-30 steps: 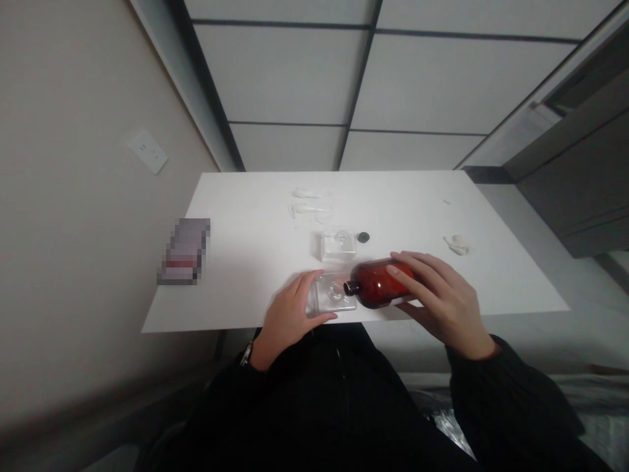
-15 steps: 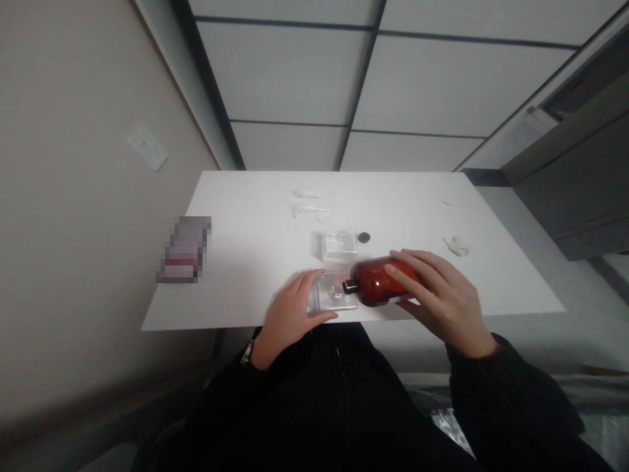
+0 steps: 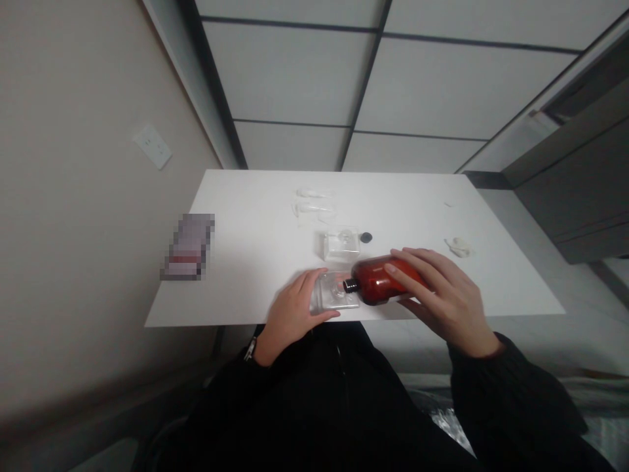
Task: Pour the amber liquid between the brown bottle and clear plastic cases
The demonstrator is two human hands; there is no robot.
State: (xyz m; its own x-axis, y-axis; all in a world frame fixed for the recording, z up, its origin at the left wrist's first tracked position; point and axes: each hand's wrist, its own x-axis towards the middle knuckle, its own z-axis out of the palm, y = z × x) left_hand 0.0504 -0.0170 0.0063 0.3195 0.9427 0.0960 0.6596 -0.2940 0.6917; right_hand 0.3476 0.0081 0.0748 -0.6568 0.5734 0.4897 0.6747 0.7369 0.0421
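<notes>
My right hand (image 3: 442,295) grips a red-brown bottle (image 3: 376,282), tilted almost onto its side. The bottle's dark open neck points left, over the middle of a clear square container (image 3: 334,300) near the table's front edge. Whether liquid is flowing I cannot make out. My left hand (image 3: 295,305) holds that container from the left, thumb along the near side and fingers along the far side. Just behind it stands a second clear container (image 3: 341,248). A small round black cap (image 3: 366,237) lies to the right of the second container.
Clear plastic packaging (image 3: 315,204) with tube-like pieces lies toward the back of the white table (image 3: 246,262). On the right is a crumpled whitish piece (image 3: 458,246). A blurred-out box-shaped item (image 3: 189,246) sits at the left edge, near the wall.
Both hands, the tilted bottle and the container keep their places relative to each other. Only the camera view has shifted slightly.
</notes>
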